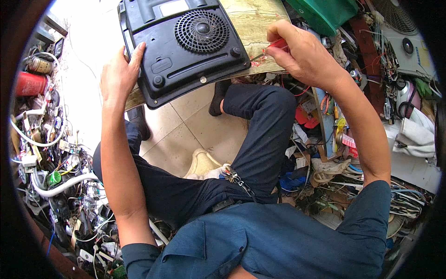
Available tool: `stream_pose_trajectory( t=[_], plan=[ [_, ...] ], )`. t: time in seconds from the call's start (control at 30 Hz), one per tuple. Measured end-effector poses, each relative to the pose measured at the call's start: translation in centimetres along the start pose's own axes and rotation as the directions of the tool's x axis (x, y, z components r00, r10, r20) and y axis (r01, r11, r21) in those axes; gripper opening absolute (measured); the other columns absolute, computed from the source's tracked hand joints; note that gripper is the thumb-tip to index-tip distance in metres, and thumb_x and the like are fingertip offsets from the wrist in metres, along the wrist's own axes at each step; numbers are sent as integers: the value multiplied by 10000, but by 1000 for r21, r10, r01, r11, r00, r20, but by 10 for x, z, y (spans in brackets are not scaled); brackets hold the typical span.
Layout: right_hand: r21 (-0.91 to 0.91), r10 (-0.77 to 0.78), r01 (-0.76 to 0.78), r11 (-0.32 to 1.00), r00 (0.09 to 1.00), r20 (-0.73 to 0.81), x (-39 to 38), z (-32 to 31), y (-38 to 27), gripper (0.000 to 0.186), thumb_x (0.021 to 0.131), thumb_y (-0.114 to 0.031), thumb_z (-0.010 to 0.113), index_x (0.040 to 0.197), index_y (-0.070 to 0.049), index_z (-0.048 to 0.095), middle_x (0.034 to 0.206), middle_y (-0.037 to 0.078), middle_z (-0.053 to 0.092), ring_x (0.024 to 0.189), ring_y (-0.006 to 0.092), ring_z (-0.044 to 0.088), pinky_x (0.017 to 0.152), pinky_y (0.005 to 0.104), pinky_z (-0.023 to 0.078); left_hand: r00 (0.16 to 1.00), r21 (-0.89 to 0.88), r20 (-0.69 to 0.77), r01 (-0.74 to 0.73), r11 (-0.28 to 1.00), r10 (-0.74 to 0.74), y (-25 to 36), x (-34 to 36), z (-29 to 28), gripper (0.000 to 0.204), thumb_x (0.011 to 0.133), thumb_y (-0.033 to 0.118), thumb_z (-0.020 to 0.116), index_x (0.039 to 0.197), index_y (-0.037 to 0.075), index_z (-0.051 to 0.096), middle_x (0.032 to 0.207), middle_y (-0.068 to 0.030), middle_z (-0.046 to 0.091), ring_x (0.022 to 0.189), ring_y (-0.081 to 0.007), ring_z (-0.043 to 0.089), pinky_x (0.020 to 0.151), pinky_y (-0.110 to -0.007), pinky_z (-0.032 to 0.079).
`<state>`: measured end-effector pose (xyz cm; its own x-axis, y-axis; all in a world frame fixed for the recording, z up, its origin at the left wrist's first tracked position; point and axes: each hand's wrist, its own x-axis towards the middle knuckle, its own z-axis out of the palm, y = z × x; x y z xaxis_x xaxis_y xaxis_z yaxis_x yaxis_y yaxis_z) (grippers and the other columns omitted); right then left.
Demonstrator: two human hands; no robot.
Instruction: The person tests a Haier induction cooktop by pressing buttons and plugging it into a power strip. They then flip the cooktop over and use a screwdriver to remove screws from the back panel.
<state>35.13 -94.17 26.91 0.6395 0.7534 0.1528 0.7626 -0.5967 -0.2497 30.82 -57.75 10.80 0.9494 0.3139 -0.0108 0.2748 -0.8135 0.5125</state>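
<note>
An induction cooker (pixel 179 63) lies with its black underside up on a wooden tabletop (pixel 258 25). A round fan grille, rubber feet and a label show on that underside, and its near edge juts out over my knees. My left hand (pixel 120 76) grips the cooker's left edge, thumb on top and the fingers partly hidden down the side. Pinched in my right hand (pixel 304 56) is a screwdriver (pixel 279 44) with a red handle. Its thin shaft points left at the cooker's near right corner; whether the tip touches it I cannot tell.
Heaps of cables and electrical parts (pixel 69 204) lie to my left, near a red cylinder (pixel 31 84). More scrap and wire bundles (pixel 404 204) crowd my right. A green plastic container (pixel 325 14) stands beyond the table's right side. Below is a tiled floor (pixel 172 135).
</note>
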Motion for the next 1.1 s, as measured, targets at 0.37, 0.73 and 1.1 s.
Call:
stream_pose_trajectory(
  t=[0.37,0.73,1.1],
  plan=[
    [56,-40,45,997,995,-95,-8,0,5,287,939,-325,746,965,-70,616,780,133,708,750,378,704,656,467,546,963,183,-230,-97,978,139,-2,-5,4,623,992,591,635,1216,15,709,925,-170,737,759,-312,724,736,-447,563],
    [-76,-40,34,997,996,-76,-10,3,10,245,919,-223,737,1070,-82,605,815,137,711,794,379,718,700,459,561,529,-33,-163,-846,531,833,135,-50,21,342,769,160,854,1091,103,751,1134,-58,694,1173,-284,645,1020,-429,520],
    [-37,9,-17,999,977,-212,-29,5,14,248,923,-278,740,1027,-88,618,842,138,712,787,361,721,681,440,559,571,-33,194,-809,587,798,194,-34,72,357,747,221,849,1099,190,798,1211,-7,722,1369,-272,520,1247,-584,267]
  ],
)
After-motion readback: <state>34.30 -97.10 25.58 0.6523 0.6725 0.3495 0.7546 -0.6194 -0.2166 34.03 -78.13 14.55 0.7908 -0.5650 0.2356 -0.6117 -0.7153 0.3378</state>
